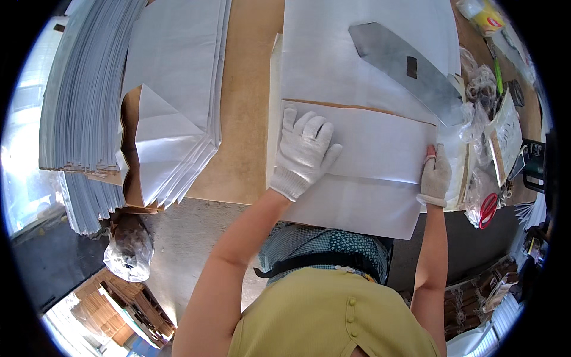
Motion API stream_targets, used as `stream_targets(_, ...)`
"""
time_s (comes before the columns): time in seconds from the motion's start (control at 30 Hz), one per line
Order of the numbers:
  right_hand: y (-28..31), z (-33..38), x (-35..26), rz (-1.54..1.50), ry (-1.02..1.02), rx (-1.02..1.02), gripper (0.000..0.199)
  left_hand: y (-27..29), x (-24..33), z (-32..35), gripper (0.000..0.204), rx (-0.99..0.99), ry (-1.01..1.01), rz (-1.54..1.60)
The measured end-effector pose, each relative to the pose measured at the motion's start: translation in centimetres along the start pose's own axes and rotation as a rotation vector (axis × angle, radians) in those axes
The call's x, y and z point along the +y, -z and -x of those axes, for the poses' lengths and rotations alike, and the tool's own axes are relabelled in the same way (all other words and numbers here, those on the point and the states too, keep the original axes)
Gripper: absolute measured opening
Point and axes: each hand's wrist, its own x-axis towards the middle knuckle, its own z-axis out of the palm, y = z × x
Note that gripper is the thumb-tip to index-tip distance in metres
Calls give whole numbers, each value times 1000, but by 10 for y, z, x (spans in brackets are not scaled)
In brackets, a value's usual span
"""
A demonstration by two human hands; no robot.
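Both my hands wear white knit gloves. My left hand (304, 146) lies flat on the left part of a white sheet of paper with a brown underside (369, 143), its thumb apart from the fingers. A crease crosses this sheet, and its near end hangs past the table edge. My right hand (436, 175) rests at the sheet's right edge, fingers stretched forward; one reddish fingertip shows bare. Beneath lies a stack of large white paper sheets (321, 59). A grey metal plate (386, 59) with a small rectangular slot lies slantwise on that stack, beyond my right hand.
On the table's left stand thick stacks of white folded paper (89, 83) and white paper pieces with brown insides (169, 137). To the right lie red-handled scissors (488, 210), clear plastic bags (482, 89) and a green tool (498, 74). A plastic-wrapped bundle (128, 256) sits below the left edge.
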Motion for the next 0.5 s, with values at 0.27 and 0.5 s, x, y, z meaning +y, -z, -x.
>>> stream_targets(0.27,8,-14,-6,32,-159,-212,29,7,1,-3,46,-101,43,7)
stream_targets(0.5,-45,-17,-117,12,392,63,35,2,6,-12,42,-108,70,-108)
